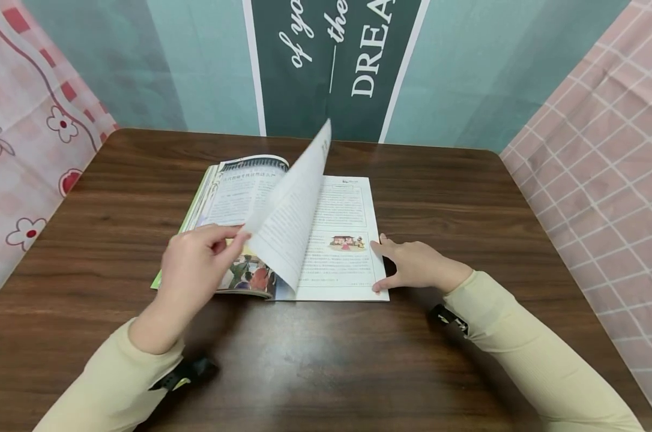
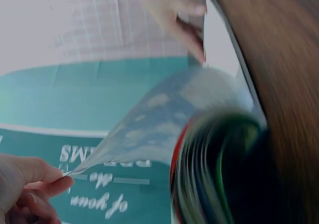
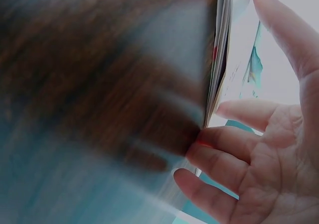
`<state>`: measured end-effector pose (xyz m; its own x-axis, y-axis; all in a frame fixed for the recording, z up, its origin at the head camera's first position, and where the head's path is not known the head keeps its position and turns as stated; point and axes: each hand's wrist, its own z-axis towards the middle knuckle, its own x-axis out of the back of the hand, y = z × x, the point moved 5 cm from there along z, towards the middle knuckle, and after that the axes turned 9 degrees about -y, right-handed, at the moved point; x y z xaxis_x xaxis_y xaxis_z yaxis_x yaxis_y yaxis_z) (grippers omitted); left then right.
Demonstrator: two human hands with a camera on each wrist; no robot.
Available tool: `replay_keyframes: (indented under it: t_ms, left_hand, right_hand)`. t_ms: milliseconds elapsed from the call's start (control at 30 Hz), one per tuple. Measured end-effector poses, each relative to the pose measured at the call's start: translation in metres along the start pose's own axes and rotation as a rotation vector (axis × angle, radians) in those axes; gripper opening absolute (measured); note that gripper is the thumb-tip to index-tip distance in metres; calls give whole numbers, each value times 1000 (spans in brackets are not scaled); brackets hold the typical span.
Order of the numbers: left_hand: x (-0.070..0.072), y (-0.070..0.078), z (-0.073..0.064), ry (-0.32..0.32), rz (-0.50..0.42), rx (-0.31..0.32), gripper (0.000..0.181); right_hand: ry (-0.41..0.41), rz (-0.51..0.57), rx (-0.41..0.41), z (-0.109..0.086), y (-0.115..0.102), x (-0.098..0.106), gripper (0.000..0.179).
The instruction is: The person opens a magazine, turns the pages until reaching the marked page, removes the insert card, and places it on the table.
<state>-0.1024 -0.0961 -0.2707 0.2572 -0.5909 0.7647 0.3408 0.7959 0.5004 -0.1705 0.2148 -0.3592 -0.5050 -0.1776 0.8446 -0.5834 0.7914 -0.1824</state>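
Observation:
An open magazine (image 1: 339,276) with printed text and pictures lies on the brown table. My left hand (image 1: 199,258) pinches the edge of one page (image 1: 290,222) between thumb and fingertips; that page stands lifted and curved over the spine. In the left wrist view the page (image 2: 149,119) stretches from the pinching fingertips (image 2: 55,176) to the thick fold of pages (image 2: 199,169). My right hand (image 1: 415,264) rests at the magazine's right edge, fingers spread, with thumb and fingertips on the margin. The right wrist view shows this hand (image 3: 269,149) with its fingertips along the page edges.
The dark wood table (image 1: 326,360) stretches around the magazine. Behind it hangs a teal cloth (image 1: 207,72) with white lettering. A pink flowered cloth (image 1: 29,150) is at the left, a pink checked cloth (image 1: 612,150) at the right. Black bands sit at both sleeves.

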Motion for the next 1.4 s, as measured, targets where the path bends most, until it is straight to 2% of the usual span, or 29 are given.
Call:
replay_keyframes:
  t_ms: [200,400,733,900,967,1100,1333,1400]
  left_hand:
    - [18,-21,-10,50,25,64,9]
    - [29,-34,-17,67,48,88,10]
    - [44,-50,-26,93,90,114,10]
    - [49,-64,-36,89,122,175,10]
    - [48,-69,-39,61,136,205,10]
    - [44,-77,-44,-42,169,251,13]
    - [35,-93,-56,-307,188,388,24]
    - [32,-97,-60,-367,192,405,27]
  right_hand:
    - [0,-13,-8,-1,2,0,97]
    - [3,-4,6,0,3,-4,98]
    - [11,-20,-8,-1,7,-7,99]
    - [-2,-13,-12,-1,7,-8,100]
    - [-4,-14,-13,-1,7,-8,100]
    - [-4,-15,-17,-1,6,-6,101]
    - [-14,-21,-1,-2,4,-6,103]
    - [-18,-27,-1,-2,4,-5,103]
